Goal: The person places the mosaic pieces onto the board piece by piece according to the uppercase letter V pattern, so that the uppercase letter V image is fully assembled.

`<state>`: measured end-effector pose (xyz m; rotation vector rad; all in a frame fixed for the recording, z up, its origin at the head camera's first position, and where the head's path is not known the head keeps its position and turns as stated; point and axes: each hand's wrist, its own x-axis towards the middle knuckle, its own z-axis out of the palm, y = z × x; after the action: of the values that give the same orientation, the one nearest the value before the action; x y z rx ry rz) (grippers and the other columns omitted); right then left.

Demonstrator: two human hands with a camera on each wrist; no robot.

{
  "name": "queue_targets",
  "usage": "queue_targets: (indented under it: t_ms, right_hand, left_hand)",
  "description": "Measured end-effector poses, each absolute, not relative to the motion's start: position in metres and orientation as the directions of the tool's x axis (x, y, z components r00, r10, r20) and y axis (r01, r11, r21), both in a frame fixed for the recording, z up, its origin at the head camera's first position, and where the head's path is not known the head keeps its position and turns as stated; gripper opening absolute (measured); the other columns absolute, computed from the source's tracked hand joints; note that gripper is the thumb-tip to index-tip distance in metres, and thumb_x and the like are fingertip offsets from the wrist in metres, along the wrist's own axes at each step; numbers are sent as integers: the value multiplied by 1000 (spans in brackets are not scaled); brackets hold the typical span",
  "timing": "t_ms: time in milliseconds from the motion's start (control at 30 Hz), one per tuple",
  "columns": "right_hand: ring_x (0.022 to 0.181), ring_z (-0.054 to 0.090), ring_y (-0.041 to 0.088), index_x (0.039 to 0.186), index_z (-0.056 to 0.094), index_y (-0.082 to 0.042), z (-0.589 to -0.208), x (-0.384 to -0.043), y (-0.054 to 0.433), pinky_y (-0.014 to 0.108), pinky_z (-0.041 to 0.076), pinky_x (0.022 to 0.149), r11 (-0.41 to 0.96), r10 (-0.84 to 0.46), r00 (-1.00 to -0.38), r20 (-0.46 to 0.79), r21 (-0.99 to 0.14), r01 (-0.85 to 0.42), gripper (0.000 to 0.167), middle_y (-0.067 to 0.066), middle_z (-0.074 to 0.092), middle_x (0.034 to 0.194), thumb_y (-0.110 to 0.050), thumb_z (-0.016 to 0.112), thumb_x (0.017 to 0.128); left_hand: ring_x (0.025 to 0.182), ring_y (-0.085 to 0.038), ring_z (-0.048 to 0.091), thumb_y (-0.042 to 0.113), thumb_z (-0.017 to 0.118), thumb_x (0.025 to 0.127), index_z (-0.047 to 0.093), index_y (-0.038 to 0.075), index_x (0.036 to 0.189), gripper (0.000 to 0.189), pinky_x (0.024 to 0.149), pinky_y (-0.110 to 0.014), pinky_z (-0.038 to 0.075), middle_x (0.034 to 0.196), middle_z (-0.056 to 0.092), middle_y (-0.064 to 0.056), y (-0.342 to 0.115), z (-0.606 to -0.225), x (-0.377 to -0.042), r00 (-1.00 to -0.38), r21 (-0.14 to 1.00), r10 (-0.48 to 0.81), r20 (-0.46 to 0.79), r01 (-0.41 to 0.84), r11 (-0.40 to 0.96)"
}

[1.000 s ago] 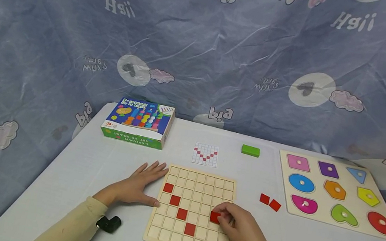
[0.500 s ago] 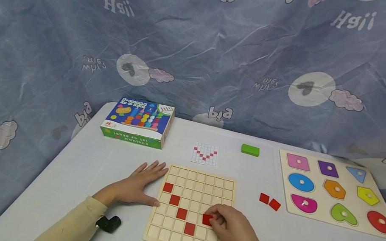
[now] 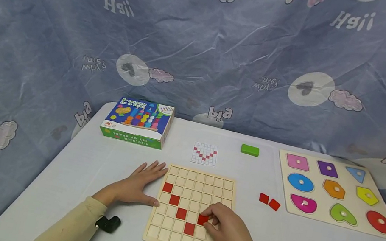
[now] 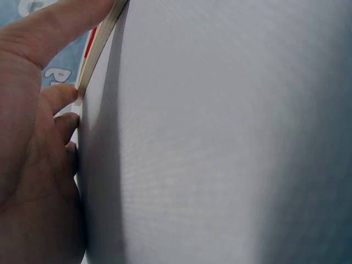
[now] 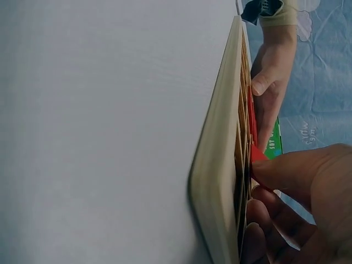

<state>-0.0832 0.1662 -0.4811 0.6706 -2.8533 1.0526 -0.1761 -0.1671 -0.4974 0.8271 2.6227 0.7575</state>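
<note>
A wooden grid board (image 3: 164, 238) lies flat on the table, with several red square tiles set in a slanting line of its cells, one being the tile (image 3: 181, 213) near the middle. My right hand (image 3: 233, 231) is over the board's right half and pinches another red square tile (image 3: 203, 220) between thumb and fingers. That tile (image 5: 258, 155) looks tilted at the cells in the right wrist view. Spread fingers and thumb of my left hand (image 3: 133, 183) rest along the board's left edge; in the left wrist view the thumb (image 4: 60, 27) reaches the board's side.
Beyond the board lies a pattern card (image 3: 204, 154) with a red V. Two loose red tiles (image 3: 269, 201) lie right of the board. A green block (image 3: 250, 150), a bead-set box (image 3: 136, 122) and a shape puzzle board (image 3: 338, 219) stand farther back. A patterned curtain (image 3: 204, 53) hangs behind.
My right hand has moved left and slightly nearer with its red tile, coming to a cell right of the slanting line. The left hand has stayed at the board's edge.
</note>
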Motion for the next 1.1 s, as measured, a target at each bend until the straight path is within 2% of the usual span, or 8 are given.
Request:
queue_targets:
  t_ms: [500,1100]
  right_hand:
    - [78,52,2,103,74,-23,-481,-83,167,18,47,66,696,-409,-887,212,-556,-454,25,-16,61,96,-9,79,83]
    - [82,51,2,106,78,-23,-482,-82,167,19,48,70,708,-427,-882,198,-534,-462,24,-16,60,100,-11,79,85]
  left_hand:
    - [157,-28,2,61,80,79,26,18,163,109,125,-55,-3,170,15,-4,-167,-495,-176,-789,568,604,-107,450,689]
    - [157,-28,2,61,79,79,26,19,163,108,125,-55,-3,170,15,-3,-167,-496,-175,-793,567,600,-106,448,691]
